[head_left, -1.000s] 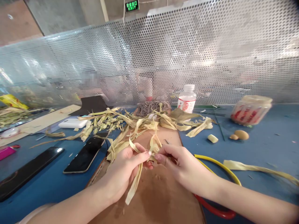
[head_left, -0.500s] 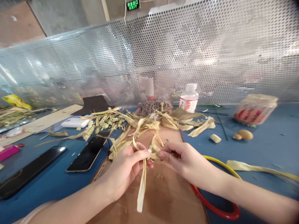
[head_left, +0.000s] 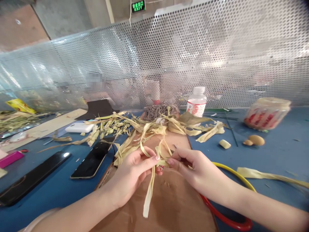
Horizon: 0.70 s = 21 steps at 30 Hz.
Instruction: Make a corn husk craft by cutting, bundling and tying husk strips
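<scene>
My left hand (head_left: 141,167) pinches crossed strips of dried corn husk, thumb on top. One pale husk strip (head_left: 150,195) hangs down from it over the brown cardboard (head_left: 178,206). Close on the right, my right hand (head_left: 187,164) grips the short end of a husk strip (head_left: 162,162) between thumb and fingertips. Two thin strips rise from the crossing toward the heap of dried husks (head_left: 173,125) behind. The exact weave is partly hidden by the fingers.
Two black phones (head_left: 93,159) and a white case (head_left: 79,127) lie left on the blue table. A bottle (head_left: 196,104), a tilted jar (head_left: 267,114), a small gourd-like object (head_left: 255,140) and a pale chunk (head_left: 224,144) are at right. A red and yellow ring (head_left: 227,219) lies under my right forearm.
Both hands keep their pinch on the husk strips, with barely any motion between them. The whole view has shifted slightly, so things appear a little farther right.
</scene>
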Each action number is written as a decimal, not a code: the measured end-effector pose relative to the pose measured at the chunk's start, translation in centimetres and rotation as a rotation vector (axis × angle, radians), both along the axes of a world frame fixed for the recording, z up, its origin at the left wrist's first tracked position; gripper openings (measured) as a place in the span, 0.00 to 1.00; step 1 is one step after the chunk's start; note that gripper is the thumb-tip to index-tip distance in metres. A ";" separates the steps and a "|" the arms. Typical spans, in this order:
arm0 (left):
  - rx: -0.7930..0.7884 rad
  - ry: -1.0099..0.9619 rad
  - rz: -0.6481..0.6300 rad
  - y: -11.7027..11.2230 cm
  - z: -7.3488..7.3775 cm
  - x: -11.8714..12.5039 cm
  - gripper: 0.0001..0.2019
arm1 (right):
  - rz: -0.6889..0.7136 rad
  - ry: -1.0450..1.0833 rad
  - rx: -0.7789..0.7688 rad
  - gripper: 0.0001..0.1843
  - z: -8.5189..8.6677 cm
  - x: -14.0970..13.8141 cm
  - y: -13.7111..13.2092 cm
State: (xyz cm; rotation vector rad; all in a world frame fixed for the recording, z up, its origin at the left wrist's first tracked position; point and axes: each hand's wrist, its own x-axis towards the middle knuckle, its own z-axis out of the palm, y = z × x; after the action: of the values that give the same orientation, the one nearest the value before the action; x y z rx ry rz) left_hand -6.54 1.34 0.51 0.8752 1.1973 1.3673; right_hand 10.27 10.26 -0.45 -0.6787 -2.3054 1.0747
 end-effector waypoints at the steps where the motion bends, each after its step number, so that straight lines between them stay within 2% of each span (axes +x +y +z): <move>1: -0.012 0.029 0.012 0.0 0.0 0.0 0.07 | 0.002 0.018 0.020 0.12 0.0 0.0 -0.2; 4: -0.031 0.091 0.045 -0.1 -0.2 0.2 0.08 | 0.038 0.088 0.116 0.04 0.0 0.0 -0.8; 7: -0.027 0.089 0.034 -0.3 -0.4 0.8 0.08 | 0.043 0.116 0.305 0.16 -0.3 -0.3 -1.6; 9: -0.027 0.091 0.001 -0.5 -0.4 1.2 0.08 | 0.016 0.124 0.400 0.17 -0.6 -0.5 -2.0; 12: -0.024 0.091 -0.055 -0.7 -0.3 1.5 0.08 | 0.012 0.132 0.372 0.11 -1.0 -0.7 -2.5; 17: -0.008 0.101 -0.067 -0.8 -0.4 1.2 0.09 | 0.062 0.162 0.288 0.14 -1.3 -0.5 -2.6; 21: -0.003 0.063 -0.087 -0.7 -0.6 1.0 0.09 | 0.056 0.190 0.260 0.11 -1.4 -0.5 -2.5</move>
State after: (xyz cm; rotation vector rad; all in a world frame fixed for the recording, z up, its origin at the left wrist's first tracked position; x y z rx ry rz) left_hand -5.55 0.61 -0.12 0.9632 1.1947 1.2767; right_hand 9.81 7.76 -1.82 -0.3957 -2.2546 0.8048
